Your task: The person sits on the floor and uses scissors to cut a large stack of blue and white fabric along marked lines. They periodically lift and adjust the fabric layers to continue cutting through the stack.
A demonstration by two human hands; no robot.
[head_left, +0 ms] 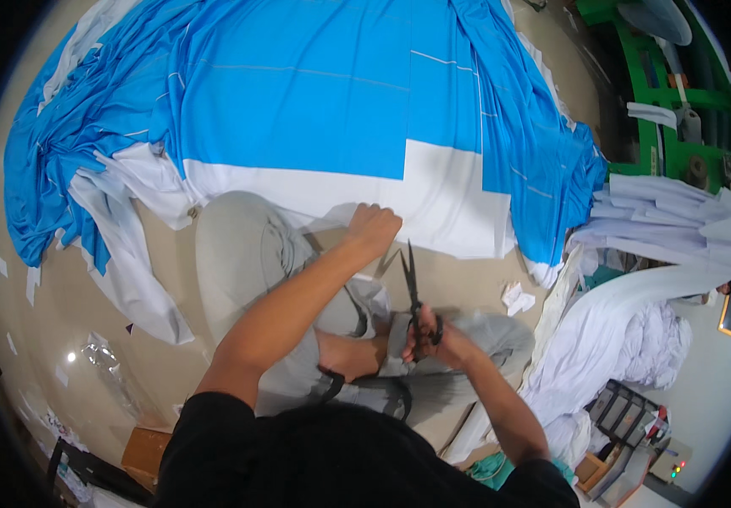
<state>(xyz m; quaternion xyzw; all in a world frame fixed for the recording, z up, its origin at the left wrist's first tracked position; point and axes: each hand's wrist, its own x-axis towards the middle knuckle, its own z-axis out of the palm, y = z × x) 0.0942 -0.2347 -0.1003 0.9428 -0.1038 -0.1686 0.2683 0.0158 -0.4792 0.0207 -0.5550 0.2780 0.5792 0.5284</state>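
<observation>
A large sheet of bright blue fabric (297,102) with thin pale lines and a white border (450,203) lies spread over the floor in front of me. My left hand (374,230) is closed at the near edge of this white border, its fingertips tucked out of sight. Lower and to the right, my right hand (427,337) grips a pair of black scissors (412,279) by the handles. Their blades point up and away from me, slightly parted and apart from the fabric.
I sit on a tan floor (162,279) with my legs in grey trousers (247,262) folded. White fabric piles (619,330) lie at right, below a green metal frame (636,85). White scraps (518,298) and clear plastic wrap (111,372) are scattered about. A brown box (143,455) stands at lower left.
</observation>
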